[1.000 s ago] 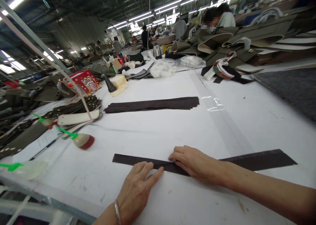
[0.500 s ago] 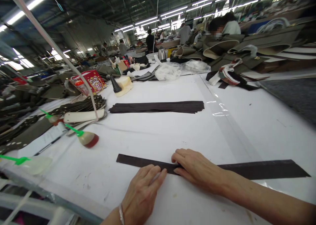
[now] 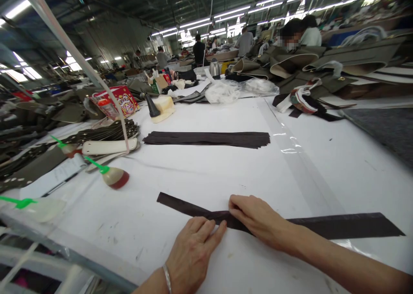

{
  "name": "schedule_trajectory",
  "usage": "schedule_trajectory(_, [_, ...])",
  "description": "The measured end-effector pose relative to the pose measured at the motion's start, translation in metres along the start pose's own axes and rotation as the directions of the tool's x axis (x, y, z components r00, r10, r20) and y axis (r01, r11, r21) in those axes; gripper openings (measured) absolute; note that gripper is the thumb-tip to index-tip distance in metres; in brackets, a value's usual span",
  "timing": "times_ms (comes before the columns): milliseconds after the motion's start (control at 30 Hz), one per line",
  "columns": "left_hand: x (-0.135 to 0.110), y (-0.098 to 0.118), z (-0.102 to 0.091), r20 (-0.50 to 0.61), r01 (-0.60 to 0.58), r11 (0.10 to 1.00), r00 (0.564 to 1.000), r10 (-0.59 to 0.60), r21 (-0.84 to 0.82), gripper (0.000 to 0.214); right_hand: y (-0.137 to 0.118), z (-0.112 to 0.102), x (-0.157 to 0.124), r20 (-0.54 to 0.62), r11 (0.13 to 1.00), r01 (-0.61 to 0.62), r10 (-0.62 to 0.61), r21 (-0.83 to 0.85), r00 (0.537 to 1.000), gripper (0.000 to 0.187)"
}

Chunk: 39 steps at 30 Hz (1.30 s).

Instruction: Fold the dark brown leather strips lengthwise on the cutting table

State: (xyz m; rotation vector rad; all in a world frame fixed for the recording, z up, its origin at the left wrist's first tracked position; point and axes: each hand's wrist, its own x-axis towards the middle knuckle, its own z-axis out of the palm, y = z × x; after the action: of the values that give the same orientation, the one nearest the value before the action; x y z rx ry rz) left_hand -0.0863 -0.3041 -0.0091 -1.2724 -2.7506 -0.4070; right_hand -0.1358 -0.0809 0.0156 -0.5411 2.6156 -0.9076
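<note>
A long dark brown strip [image 3: 342,226] lies across the near part of the white table, its left part bent at an angle and folded over near my hands. My left hand [image 3: 195,246], wearing a bracelet, holds the strip down with its fingertips at the fold; its thumb is not clearly visible. Just to the right, my right hand [image 3: 258,216] has its fingers curled and closed on the strip's upper edge; its fingertips are partly hidden. Farther back lies a stack of similar dark strips [image 3: 206,139].
Squeeze bottles with green nozzles [image 3: 116,177] stand at the left, near a cream strap piece [image 3: 106,150]. A yellowish block with a black cone [image 3: 163,109] sits behind. Plastic bags [image 3: 222,91] and olive bag pieces [image 3: 290,61] lie along the back. Other people work farther off.
The strip's left end has swung slightly upward and the strip now bends over near my fingers. My left hand has slid a little to the right along it.
</note>
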Motion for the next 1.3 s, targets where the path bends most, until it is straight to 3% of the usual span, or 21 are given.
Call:
schedule_trajectory(133, [-0.001,0.001,-0.006,-0.045,0.057,0.989,0.997,-0.064,-0.138,0.049,0.003,-0.013,-0.002,0.145,0.986,0.056,-0.079,0.158,0.986,0.019])
schedule_trajectory(267, [-0.001,-0.004,-0.011,-0.201,0.132,0.946,0.960,-0.197,-0.297,0.039,0.000,-0.009,-0.008,0.049,0.987,0.158,-0.158,-0.008,0.986,0.009])
schedule_trajectory(367, [0.000,-0.014,-0.010,-0.257,0.159,0.948,0.938,-0.232,-0.275,0.038,-0.003,-0.001,-0.009,-0.001,0.976,0.194,-0.195,-0.102,0.981,0.011])
schedule_trajectory(533, [-0.006,-0.024,-0.005,-0.155,0.090,0.985,0.981,-0.113,-0.150,0.045,0.007,0.001,-0.009,-0.002,0.935,0.310,-0.315,-0.172,0.949,0.013])
schedule_trajectory(667, [-0.015,-0.024,-0.004,-0.167,0.083,0.992,0.981,-0.097,-0.090,0.053,0.022,0.002,-0.011,-0.006,0.904,0.376,-0.385,-0.203,0.923,0.018])
schedule_trajectory(833, [-0.022,-0.031,-0.006,-0.213,0.154,0.987,0.967,-0.143,0.036,0.042,0.023,0.002,-0.014,0.002,0.904,0.366,-0.375,-0.223,0.927,0.014])
schedule_trajectory(1033, [-0.030,-0.037,-0.014,-0.089,0.075,0.990,0.994,-0.064,0.121,0.043,0.021,0.004,-0.017,0.042,0.879,0.374,-0.379,-0.295,0.924,0.014])
schedule_trajectory(1133, [-0.033,-0.051,-0.021,-0.058,0.018,0.984,0.998,-0.009,0.175,0.045,0.017,0.008,-0.016,0.045,0.887,0.352,-0.356,-0.299,0.934,0.014])
schedule_trajectory(1300, [-0.032,-0.093,-0.047,0.005,-0.064,0.957,0.998,0.065,0.282,0.054,-0.004,0.016,-0.004,0.044,0.893,0.315,-0.318,-0.322,0.947,0.012])
